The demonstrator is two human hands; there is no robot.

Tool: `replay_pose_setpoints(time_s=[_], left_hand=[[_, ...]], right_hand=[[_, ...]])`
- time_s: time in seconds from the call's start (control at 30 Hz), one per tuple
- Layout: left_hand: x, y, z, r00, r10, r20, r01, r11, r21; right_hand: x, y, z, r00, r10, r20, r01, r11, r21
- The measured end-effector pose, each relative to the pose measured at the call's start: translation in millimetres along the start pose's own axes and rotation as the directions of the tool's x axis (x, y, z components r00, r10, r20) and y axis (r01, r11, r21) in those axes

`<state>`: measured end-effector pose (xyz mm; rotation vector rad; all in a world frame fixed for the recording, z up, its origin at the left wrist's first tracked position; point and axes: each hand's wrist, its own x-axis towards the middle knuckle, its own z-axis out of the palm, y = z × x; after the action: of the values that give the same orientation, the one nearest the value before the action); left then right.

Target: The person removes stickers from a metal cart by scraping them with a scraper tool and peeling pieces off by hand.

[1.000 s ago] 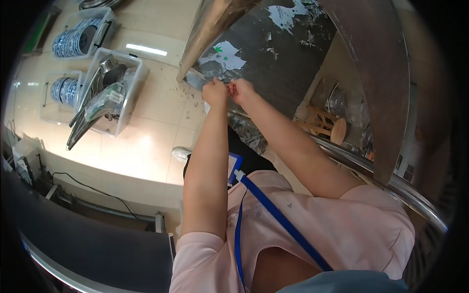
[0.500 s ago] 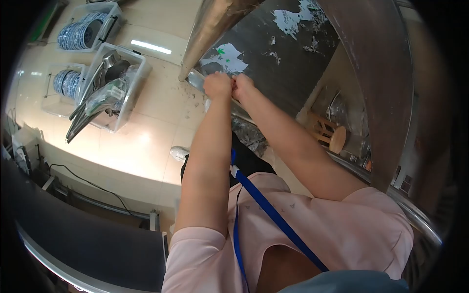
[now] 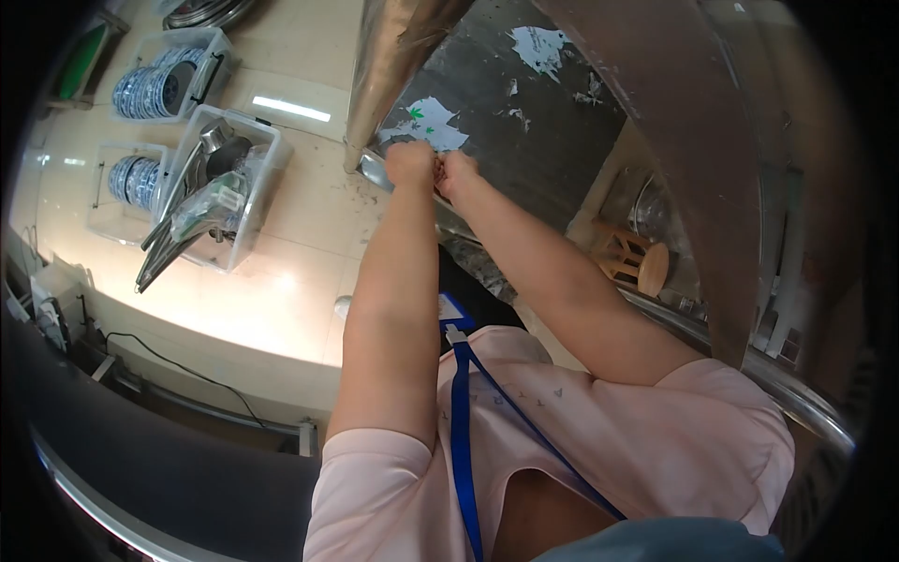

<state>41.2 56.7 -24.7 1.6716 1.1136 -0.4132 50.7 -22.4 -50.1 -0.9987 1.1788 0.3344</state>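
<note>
My left hand (image 3: 410, 164) is closed, knuckles up, at the near edge of a dark grey panel (image 3: 510, 178). My right hand (image 3: 457, 175) is closed right beside it, the two hands almost touching. Fingertips are turned away from me, and whatever they grip is hidden. Just beyond the hands, a torn white paper piece with green leaf marks (image 3: 433, 122) is stuck to the panel. Farther off, another ragged white paper piece (image 3: 540, 51) and small scraps (image 3: 520, 117) cling to the same surface.
A brownish metal post (image 3: 389, 66) rises left of the panel; a wide metal piece (image 3: 674, 122) crosses at right. Left on the tiled floor are a clear bin of metal kitchenware (image 3: 234, 253) and bins with blue-white dishes (image 3: 145, 94). A wooden stool (image 3: 651, 267) stands at right.
Both hands have shifted slightly left and a little down in view, still closed and together. The blue lanyard has swung, and its badge now shows. The view has tilted slightly.
</note>
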Motion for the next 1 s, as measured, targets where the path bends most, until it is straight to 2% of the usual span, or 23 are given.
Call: replay_pose_setpoints(time_s=[0.07, 0.17, 0.2, 0.27, 0.3, 0.33, 0.43, 0.53, 0.63, 0.7, 0.8, 1.0], left_hand=[[12, 1, -5, 0.984, -0.066, 0.165, 0.061, 0.997, 0.037], [14, 8, -15, 0.968, 0.013, 0.251, -0.058, 0.983, 0.172], [7, 14, -19, 0.974, -0.033, 0.224, -0.002, 0.988, 0.154], [-11, 27, -29, 0.977, -0.121, 0.174, 0.104, 0.989, 0.104], [-8, 25, -28, 0.978, -0.111, 0.178, 0.093, 0.99, 0.109], [-3, 22, -24, 0.979, -0.101, 0.18, 0.082, 0.991, 0.11], [-3, 21, -23, 0.98, -0.086, 0.182, 0.061, 0.988, 0.138], [2, 19, -15, 0.984, -0.081, 0.16, 0.064, 0.992, 0.11], [-11, 25, -25, 0.978, -0.106, 0.18, 0.086, 0.99, 0.114], [-23, 34, -32, 0.975, -0.133, 0.179, 0.114, 0.987, 0.109], [-24, 33, -35, 0.979, -0.047, 0.198, 0.014, 0.986, 0.166], [-18, 34, -26, 0.991, -0.012, 0.136, -0.017, 0.977, 0.212]], right_hand=[[-6, 0, 1, 0.999, 0.032, -0.028, -0.03, 0.997, 0.067], [22, 15, 1, 0.995, 0.094, -0.038, -0.086, 0.981, 0.172], [34, 17, 3, 0.993, 0.112, -0.033, -0.103, 0.973, 0.207], [6, 7, 13, 0.993, 0.017, -0.113, 0.008, 0.975, 0.223], [-5, 10, 14, 0.987, -0.017, -0.162, 0.055, 0.971, 0.232], [4, 13, 12, 0.987, -0.001, -0.16, 0.037, 0.974, 0.225], [18, 12, 2, 0.997, 0.047, -0.068, -0.039, 0.993, 0.115], [20, 13, 2, 0.999, 0.039, -0.035, -0.035, 0.993, 0.112], [12, 12, 9, 0.992, 0.043, -0.116, -0.034, 0.996, 0.078], [6, 11, 7, 0.995, 0.034, -0.098, -0.024, 0.995, 0.1], [5, 9, 10, 0.995, 0.017, -0.098, -0.007, 0.994, 0.107], [-2, 9, 12, 0.994, 0.008, -0.114, 0.008, 0.99, 0.141]])
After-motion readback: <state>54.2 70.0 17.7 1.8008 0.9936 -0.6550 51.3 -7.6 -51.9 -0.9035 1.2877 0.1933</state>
